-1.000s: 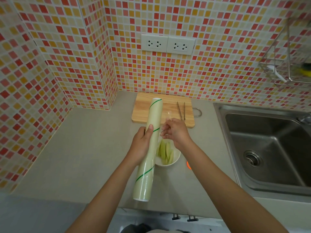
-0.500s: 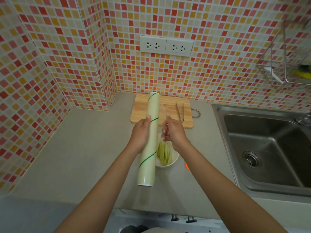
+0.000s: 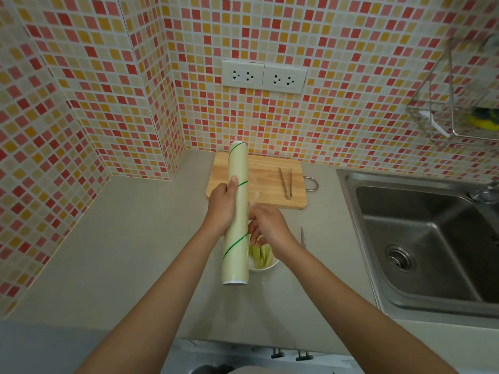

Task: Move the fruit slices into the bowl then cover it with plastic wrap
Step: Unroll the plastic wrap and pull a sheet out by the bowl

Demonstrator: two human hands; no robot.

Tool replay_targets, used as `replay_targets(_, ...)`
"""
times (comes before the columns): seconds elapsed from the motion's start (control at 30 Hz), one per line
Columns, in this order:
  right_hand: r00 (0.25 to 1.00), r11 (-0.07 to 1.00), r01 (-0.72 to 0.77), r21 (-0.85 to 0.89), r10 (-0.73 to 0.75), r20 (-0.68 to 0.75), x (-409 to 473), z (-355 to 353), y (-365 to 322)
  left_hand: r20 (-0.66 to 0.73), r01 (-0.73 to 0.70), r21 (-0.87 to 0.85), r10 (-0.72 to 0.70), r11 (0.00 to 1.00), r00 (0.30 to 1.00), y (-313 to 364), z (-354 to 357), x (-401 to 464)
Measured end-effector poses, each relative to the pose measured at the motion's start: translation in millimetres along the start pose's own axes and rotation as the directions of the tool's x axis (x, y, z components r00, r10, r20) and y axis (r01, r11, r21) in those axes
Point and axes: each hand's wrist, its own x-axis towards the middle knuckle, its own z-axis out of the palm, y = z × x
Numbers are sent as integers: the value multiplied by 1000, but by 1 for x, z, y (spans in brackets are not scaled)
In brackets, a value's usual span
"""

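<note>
My left hand [image 3: 222,209] grips a long pale-green roll of plastic wrap [image 3: 237,238] around its middle, holding it nearly upright above the counter. My right hand [image 3: 268,228] is at the roll's right side with fingers curled against the film; whether it pinches the film's edge is unclear. Below both hands sits a white bowl [image 3: 266,267] holding several pale green fruit slices [image 3: 261,255], partly hidden by the roll and my right hand.
A wooden cutting board [image 3: 270,184] lies against the tiled wall with metal tongs [image 3: 286,182] on it. A thin knife [image 3: 303,237] lies right of the bowl. The steel sink [image 3: 421,238] is at the right, a wire rack [image 3: 459,114] above it.
The roll has risen and turned more upright in my left hand. My right hand has moved lower and closer against the roll's side.
</note>
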Motion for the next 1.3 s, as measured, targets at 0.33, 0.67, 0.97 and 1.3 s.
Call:
replay_targets(0.33, 995, 994, -95, 60, 95, 8, -1, -17, -7, -49, -46, 93, 51, 995, 998, 1, -4, 9)
replay_targets(0.67, 968, 875, -240, 421, 182, 172, 5, -12, -6, -5, -30, 26, 30, 999, 1000, 7, 5, 3)
replay_targets(0.97, 1000, 967, 5, 253, -2, -15, 5, -17, -13, -46, -43, 117, 49, 992, 998, 3, 2, 5)
replay_targets(1.3, 998, 993, 9, 119, -2, -60, 6, -12, -15, -27, -65, 151, 69, 986, 997, 12, 3, 8)
